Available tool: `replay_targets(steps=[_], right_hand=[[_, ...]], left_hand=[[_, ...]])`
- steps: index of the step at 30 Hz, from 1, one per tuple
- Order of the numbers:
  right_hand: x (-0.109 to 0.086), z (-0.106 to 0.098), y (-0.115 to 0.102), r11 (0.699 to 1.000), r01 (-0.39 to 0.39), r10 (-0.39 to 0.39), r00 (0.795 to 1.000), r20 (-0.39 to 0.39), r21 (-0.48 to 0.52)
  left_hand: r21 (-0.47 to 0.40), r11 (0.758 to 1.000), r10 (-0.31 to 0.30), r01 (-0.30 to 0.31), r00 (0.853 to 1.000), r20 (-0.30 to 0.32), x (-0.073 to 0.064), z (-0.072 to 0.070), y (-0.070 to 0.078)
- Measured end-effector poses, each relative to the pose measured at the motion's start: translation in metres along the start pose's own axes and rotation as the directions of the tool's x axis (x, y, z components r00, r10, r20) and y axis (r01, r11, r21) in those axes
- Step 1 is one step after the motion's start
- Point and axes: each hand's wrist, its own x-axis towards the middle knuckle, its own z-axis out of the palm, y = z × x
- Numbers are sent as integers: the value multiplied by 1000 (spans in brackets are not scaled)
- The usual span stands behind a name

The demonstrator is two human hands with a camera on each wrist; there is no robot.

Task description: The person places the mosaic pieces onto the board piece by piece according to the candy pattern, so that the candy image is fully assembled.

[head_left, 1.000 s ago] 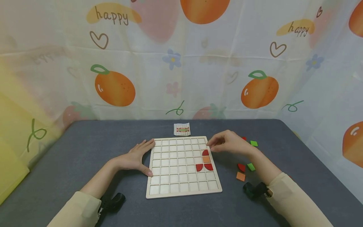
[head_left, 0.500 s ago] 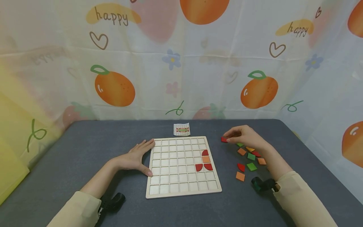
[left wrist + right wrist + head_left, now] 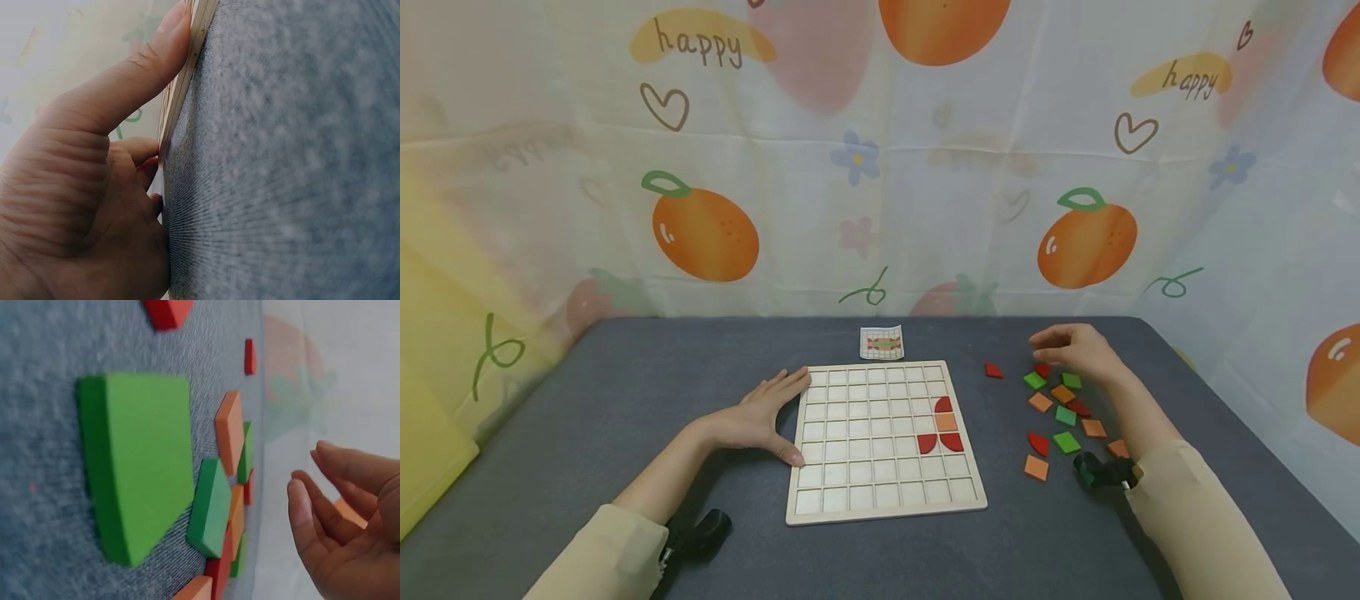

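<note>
In the head view a pale wooden grid board [image 3: 847,475] lies on the table. A few red quarter-round tiles [image 3: 951,442] and one orange square tile [image 3: 946,422] sit in cells at its right side. My left hand [image 3: 752,423] spreads along the board's left edge, thumb and fingertips touching the frame; the left wrist view has the thumb on the wooden edge [image 3: 199,37]. My right hand [image 3: 1078,348] hovers over the loose tiles at the right, above a red tile [image 3: 1042,369]. In the right wrist view a gap separates thumb and fingers, with nothing between them.
Loose green [image 3: 1066,442], orange [image 3: 1036,467] and red tiles are scattered right of the board. A single red tile [image 3: 993,370] lies apart, nearer the board. Behind the board is a small pattern card [image 3: 882,342]. A printed curtain [image 3: 955,233] hangs at the table's back.
My right hand has moved right from beside the board, past the lone red tile it touched half a second ago, to over the loose tiles. My left hand keeps its place.
</note>
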Motion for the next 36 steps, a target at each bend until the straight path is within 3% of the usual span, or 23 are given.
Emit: replay_targets(steps=[13, 20, 36], right_hand=[[6, 4, 13, 984, -161, 161, 987, -7, -77], [5, 6, 9, 982, -148, 146, 989, -25, -117], [6, 8, 7, 982, -159, 159, 987, -7, -100]], left_hand=[[9, 1000, -12, 12, 1000, -2, 0, -1, 4], [6, 1000, -17, 17, 1000, -3, 0, -1, 3], [0, 1000, 5, -5, 1000, 0, 1, 0, 0]])
